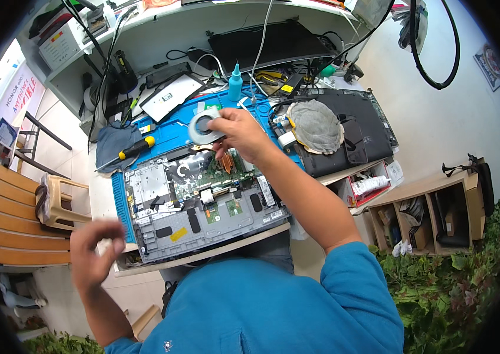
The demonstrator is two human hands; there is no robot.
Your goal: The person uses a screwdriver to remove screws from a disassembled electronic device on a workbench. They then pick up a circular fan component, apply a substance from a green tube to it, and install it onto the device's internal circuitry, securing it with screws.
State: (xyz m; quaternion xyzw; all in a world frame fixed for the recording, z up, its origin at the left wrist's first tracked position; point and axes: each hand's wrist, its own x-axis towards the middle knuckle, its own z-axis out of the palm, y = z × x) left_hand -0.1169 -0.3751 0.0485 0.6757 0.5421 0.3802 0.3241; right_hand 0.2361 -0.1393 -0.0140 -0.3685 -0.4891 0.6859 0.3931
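Observation:
My right hand [239,133] pinches a round grey laptop cooling fan [197,134] between thumb and fingers, above the rear edge of an opened laptop base [224,222]. The base shows its green circuit board [191,180] and a copper-coloured part [228,164] beneath my fingers. Off the left front corner of the laptop, my left hand [93,253] is raised. It is somewhat blurred, with thumb and fingers apart and nothing visible in them. A yellow-and-black screwdriver [136,148] lies on a grey-blue cloth [111,152] at the laptop's far left.
Under the laptop is a blue work mat [174,131]. A blue dropper bottle [235,87] stands behind the fan. To the right, a grey round pad [316,127] rests on a black laptop [359,121]. Cables, tools and a dark screen [267,46] crowd the back.

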